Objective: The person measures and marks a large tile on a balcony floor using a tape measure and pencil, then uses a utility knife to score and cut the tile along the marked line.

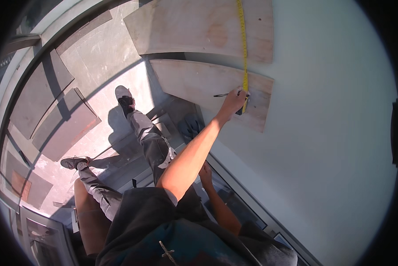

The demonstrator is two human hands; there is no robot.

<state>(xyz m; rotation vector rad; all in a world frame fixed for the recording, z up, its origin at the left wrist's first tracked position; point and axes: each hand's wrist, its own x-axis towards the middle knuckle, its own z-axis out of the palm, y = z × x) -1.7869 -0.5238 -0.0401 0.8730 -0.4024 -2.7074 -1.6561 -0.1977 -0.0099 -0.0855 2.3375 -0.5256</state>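
Note:
My left hand (238, 95) reaches across to the right, fingers closed round a tape measure (240, 111) whose dark case shows just below them. Its yellow blade (242, 33) runs away from me over two boards. A thin dark pen-like stick (220, 95) pokes out of the same hand to the left. Beneath the hand lies the nearer curved wooden board (199, 79); beyond it is a larger wooden board (190, 26), a dark gap between them at the left. My right hand (205, 173) is low, in shade beside my leg and a pale frame; its fingers are hard to make out.
A pale smooth wall (323, 133) fills the right side. Several grey panels (66, 122) lie on the sunlit, dusty floor at left, near a curved frame (48, 44). My shoes (126, 99) stand apart on the floor. A brown shape (89, 201) is beside my left leg.

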